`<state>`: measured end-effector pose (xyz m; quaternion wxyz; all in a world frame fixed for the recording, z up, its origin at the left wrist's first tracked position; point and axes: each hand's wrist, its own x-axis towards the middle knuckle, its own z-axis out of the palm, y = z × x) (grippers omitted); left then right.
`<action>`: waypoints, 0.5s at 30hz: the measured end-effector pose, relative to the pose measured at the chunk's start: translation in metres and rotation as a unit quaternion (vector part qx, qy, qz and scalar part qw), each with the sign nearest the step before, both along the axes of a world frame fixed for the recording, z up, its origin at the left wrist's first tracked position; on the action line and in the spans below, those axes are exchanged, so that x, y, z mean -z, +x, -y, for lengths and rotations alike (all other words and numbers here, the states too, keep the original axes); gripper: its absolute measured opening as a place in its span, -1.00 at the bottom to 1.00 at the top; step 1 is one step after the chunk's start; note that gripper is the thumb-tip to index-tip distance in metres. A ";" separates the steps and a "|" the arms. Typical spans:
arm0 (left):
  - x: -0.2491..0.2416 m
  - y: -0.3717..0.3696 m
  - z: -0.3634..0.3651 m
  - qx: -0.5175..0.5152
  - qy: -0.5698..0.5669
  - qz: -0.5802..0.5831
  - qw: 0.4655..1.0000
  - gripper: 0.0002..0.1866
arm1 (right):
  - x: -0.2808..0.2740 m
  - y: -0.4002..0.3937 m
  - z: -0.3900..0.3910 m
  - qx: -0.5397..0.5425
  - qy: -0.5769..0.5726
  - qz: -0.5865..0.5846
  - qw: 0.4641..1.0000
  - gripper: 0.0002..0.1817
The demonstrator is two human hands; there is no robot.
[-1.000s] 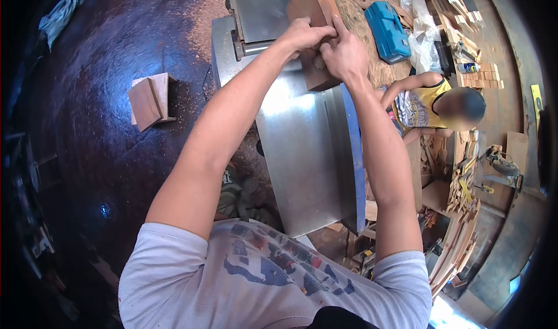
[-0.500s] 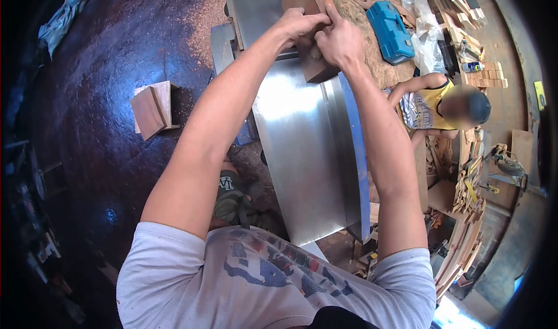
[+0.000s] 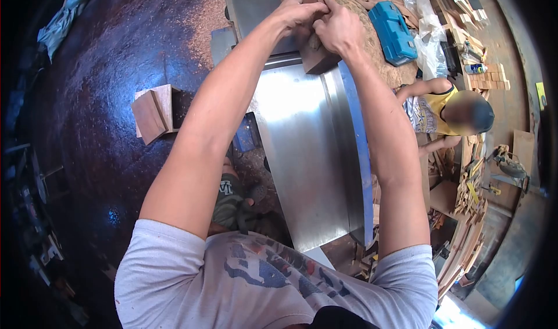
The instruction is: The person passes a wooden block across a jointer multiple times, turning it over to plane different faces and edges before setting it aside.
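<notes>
Both arms reach to the far end of a long metal machine table (image 3: 308,172). My left hand (image 3: 297,16) is closed on the left side of a wooden board (image 3: 319,59) that stands at the blue-edged side of the machine. My right hand (image 3: 340,30) is closed on the same board from the right, its index finger stretched along the board's upper strip. The two hands almost touch. The hands hide the middle of the board.
Wood pieces (image 3: 154,114) lie on the dark floor at left. A teal case (image 3: 393,33) rests right of the machine. Another person (image 3: 430,111) in a yellow top is at right, near stacked lumber (image 3: 462,242). Shavings (image 3: 212,24) cover some floor.
Both hands and the board have shifted slightly farther up in view, along the machine. The other person appears a little farther right and lower.
</notes>
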<state>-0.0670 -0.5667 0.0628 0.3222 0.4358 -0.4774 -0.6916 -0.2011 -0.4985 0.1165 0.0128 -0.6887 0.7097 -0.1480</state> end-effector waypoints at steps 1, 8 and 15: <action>0.001 0.000 0.003 -0.006 -0.002 0.001 1.000 -0.34 | 0.002 0.001 0.003 -0.004 -0.004 0.001 1.000 -0.24; 0.005 0.003 0.022 -0.015 -0.028 -0.033 0.999 -0.13 | 0.000 0.003 0.018 -0.009 0.013 0.004 1.000 -0.25; 0.002 0.006 0.040 0.015 -0.019 -0.011 1.000 -0.33 | -0.018 0.012 0.028 -0.012 0.031 0.012 0.999 -0.33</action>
